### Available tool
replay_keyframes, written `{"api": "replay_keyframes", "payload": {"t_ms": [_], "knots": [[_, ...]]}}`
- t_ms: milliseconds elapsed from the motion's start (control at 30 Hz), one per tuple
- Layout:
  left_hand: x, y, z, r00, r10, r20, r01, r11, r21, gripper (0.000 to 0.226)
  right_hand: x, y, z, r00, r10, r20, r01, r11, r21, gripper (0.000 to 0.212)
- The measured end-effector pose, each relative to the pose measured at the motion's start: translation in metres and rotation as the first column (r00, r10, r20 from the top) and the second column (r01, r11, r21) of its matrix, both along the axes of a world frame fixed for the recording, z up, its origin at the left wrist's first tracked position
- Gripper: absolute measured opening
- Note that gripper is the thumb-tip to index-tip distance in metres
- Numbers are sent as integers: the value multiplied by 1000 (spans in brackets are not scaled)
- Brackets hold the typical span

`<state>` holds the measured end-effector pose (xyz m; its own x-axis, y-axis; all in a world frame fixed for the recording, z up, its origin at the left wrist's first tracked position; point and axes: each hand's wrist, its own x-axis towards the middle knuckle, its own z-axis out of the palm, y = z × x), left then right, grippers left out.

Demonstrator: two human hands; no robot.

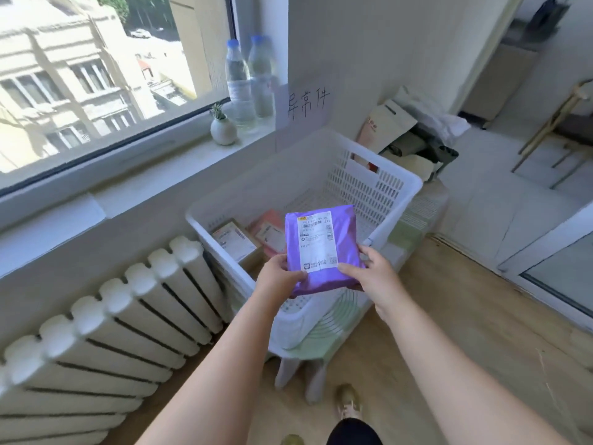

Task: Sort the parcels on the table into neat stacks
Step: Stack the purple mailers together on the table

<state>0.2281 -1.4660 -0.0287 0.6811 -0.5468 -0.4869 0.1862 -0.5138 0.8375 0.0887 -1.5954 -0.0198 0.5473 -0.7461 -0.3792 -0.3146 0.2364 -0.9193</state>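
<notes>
- You hold the purple parcel [322, 248] with both hands above the near part of the white basket [382, 184].
- Your left hand [278, 275] pinches its near left corner; your right hand [372, 273] grips its near right edge.
- Inside the basket, at the left, lie a brown box [236, 241] and a pink parcel [269, 231].
- The radiator [106, 329] stands at the left.

Both bare forearms reach from the near edge toward the far centre and converge. The left hand [278, 277] grips the near left corner of the purple parcel [321, 248], thumb on top, fingers hidden beneath. The right hand [377, 277] grips the near right corner, thumb on top, fingers curled along the right edge. Both wrists are roughly straight, with the hands level with each other.
</notes>
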Motion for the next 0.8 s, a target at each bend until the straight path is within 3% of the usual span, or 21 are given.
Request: {"api": "replay_keyframes", "payload": {"t_ms": [167,267,367,533,800], "knots": [[40,-42,-20,992,65,106,-78,989,128,34,68,-62,-29,978,175,-115,-179,983,-28,69],[62,-67,-28,979,113,170,-148,967,208,38,114,-105,-40,947,285,-146,-291,956,-22,65],[80,-90,-41,963,173,207,-226,936,270,43,158,-142,-57,902,393,-180,-399,917,4,65],[110,-110,-83,938,228,261,-322,853,411,29,221,-170,-108,811,533,-241,-544,839,21,64],[146,-105,-141,930,24,367,-268,729,631,40,287,-175,-188,719,614,-327,-642,766,27,67]]}}
